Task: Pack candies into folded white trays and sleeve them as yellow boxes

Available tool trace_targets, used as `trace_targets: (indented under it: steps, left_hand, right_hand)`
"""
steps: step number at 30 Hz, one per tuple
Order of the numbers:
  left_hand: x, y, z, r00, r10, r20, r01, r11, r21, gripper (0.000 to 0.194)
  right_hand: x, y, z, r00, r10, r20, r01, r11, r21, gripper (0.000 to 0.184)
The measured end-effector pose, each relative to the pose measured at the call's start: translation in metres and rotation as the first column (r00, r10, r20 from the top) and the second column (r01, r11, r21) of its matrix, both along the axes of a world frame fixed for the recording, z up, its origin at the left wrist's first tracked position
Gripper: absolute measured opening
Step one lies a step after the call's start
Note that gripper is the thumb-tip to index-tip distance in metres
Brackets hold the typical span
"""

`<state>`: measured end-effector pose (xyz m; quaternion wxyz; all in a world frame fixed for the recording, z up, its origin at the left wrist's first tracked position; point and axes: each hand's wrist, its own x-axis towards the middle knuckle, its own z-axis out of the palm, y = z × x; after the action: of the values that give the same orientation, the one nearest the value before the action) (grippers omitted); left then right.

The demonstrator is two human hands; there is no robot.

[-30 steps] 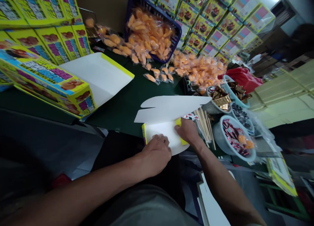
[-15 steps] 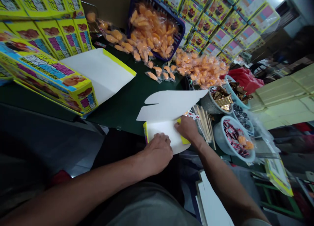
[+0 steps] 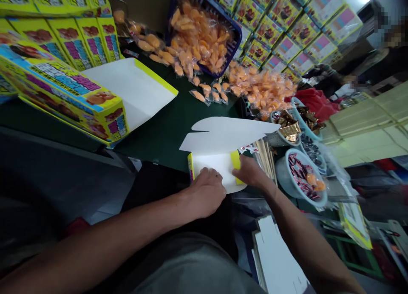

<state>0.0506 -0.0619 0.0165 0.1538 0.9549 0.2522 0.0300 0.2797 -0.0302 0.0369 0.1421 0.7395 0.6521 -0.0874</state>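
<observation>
Curve-flapped cardboard carton (image 3: 223, 134) touches left hand (image 3: 204, 193), right hand (image 3: 250, 171).

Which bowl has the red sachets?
The bowl nearest the right hand; the bowls beyond it hold gold packets or dark packets.

Dark green table (image 3: 156, 145), bagged orange pieces (image 3: 199, 96)

a blue basket (image 3: 238, 35) of bagged orange sweets (image 3: 200, 41), stacked yellow cartons (image 3: 267, 30), pale blue bowls (image 3: 284, 175) of wrapped candy
</observation>
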Motion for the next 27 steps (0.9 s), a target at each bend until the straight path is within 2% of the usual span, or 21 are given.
trace_targets:
  steps: [4,9,13,18,23,25,27]
  left_hand:
    - [0.002,0.000,0.000,1.000,0.003,0.009,-0.003,0.999,0.040,0.020]
    - [0.004,0.000,0.006,0.999,-0.007,-0.032,0.009,0.998,0.056,0.022]
    - [0.004,0.000,0.011,0.999,-0.013,-0.044,0.014,1.000,0.013,0.022]
    - [0.004,0.001,0.013,0.999,-0.012,-0.038,0.012,1.000,-0.004,0.021]
    - [0.007,0.002,0.018,0.997,-0.030,-0.074,0.032,0.999,0.032,0.022]
    - [0.008,0.002,0.020,0.996,-0.028,-0.085,0.030,0.999,0.033,0.023]
    - [0.008,0.001,0.021,0.996,-0.024,-0.086,0.026,0.999,0.024,0.021]
  right_hand:
    - [-0.001,-0.015,-0.004,0.998,-0.029,0.052,0.031,0.999,-0.035,0.041]
    - [-0.007,-0.012,-0.006,0.994,0.000,0.108,0.002,1.000,-0.021,0.036]
    - [0.002,-0.016,0.001,0.997,0.019,0.078,-0.014,0.998,-0.065,0.038]
    - [0.002,-0.022,0.003,1.000,-0.014,0.023,0.017,0.994,-0.109,0.043]
    - [-0.005,-0.017,0.000,0.996,-0.028,0.083,0.035,0.996,-0.079,0.044]
    - [-0.001,-0.018,0.003,0.999,-0.021,0.049,0.025,0.996,-0.082,0.044]
    - [0.007,-0.021,0.010,0.999,-0.002,-0.052,-0.004,0.993,-0.122,0.039]
